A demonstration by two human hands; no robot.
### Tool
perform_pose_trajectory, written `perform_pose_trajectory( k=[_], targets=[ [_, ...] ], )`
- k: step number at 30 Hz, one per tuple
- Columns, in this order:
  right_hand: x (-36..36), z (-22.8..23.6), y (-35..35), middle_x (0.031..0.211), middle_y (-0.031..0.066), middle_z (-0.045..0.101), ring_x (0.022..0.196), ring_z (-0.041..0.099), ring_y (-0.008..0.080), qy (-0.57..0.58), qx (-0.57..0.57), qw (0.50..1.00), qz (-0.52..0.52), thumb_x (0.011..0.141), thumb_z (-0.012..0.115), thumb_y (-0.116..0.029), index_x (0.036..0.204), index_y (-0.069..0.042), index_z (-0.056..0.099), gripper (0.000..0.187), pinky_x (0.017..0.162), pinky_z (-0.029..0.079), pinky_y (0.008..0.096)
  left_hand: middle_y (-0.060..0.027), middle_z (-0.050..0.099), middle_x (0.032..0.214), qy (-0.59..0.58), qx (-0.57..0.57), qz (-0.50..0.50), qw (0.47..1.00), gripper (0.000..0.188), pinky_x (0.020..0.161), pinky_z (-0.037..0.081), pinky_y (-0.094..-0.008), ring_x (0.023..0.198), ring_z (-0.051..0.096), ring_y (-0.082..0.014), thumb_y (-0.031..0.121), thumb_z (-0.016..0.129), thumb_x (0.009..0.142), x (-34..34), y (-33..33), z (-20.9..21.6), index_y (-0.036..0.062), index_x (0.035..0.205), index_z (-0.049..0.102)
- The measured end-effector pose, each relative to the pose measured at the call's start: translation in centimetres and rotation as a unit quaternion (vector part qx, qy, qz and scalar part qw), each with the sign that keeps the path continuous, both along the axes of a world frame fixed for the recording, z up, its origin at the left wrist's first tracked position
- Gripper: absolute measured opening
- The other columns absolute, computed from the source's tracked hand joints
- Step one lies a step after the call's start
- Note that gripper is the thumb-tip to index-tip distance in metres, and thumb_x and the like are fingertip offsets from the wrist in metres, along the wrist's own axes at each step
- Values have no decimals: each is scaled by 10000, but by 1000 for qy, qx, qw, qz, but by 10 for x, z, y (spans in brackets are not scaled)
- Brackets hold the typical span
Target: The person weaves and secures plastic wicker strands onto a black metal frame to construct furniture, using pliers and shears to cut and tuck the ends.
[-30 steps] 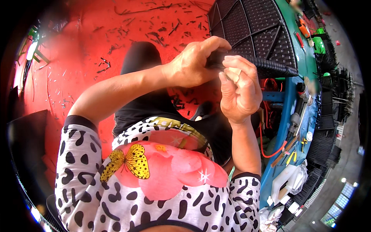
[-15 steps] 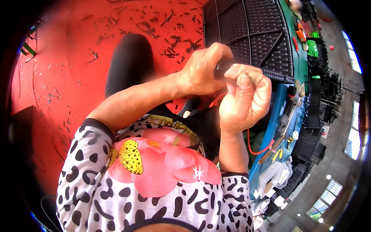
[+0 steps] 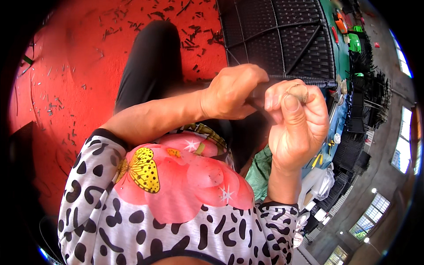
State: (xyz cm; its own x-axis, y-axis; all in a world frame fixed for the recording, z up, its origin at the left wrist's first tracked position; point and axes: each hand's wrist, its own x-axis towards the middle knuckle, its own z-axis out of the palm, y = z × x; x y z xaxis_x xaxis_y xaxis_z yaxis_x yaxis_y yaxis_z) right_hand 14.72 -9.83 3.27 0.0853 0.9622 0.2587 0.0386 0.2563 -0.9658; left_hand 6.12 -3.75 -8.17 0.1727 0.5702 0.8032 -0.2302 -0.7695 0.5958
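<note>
My left hand (image 3: 235,91) is closed, its knuckles turned up, in front of the near edge of a black woven wicker panel (image 3: 260,37). Beside it, a little to the right, my right hand (image 3: 300,121) is curled with the thumb pressed against the fingers. A tan wrap (image 3: 298,92) circles one of its fingers. Between the two hands runs a short dark strip (image 3: 258,96), blurred, which both seem to grip; its ends are hidden inside the fingers. The panel's rounded edge (image 3: 324,83) passes just behind my right hand.
Short black offcuts (image 3: 190,42) litter the red floor (image 3: 79,88). My dark-trousered knee (image 3: 152,57) rises left of the panel. Below my right hand lies a green bag (image 3: 260,172). Along the right, a bench holds an orange tool (image 3: 340,22), a green object (image 3: 354,43) and yellow-handled tools (image 3: 316,160).
Both hands have shifted to the right and slightly down, my right hand farther, so the gap between them is wider. The view has shifted, and the panel sits higher in it.
</note>
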Motion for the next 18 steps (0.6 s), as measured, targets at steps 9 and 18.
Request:
perform_pose_trajectory(
  k=[9,18],
  targets=[
    [12,-37,-13,847,185,574,712,532,182,-175,210,960,-56,855,542,-30,859,34,503,75,606,412,249,-155,544,807,37,-40,-57,997,391,584,458,-360,682,561,-323,24,696,642,-18,-8,2,-12,968,483],
    [12,-36,-17,870,167,581,742,580,231,-168,210,961,-62,810,626,-11,888,41,540,127,643,483,300,-156,534,873,117,-107,-176,972,403,669,460,-364,770,551,-307,66,668,657,-40,1,11,-8,1014,497]
  ],
)
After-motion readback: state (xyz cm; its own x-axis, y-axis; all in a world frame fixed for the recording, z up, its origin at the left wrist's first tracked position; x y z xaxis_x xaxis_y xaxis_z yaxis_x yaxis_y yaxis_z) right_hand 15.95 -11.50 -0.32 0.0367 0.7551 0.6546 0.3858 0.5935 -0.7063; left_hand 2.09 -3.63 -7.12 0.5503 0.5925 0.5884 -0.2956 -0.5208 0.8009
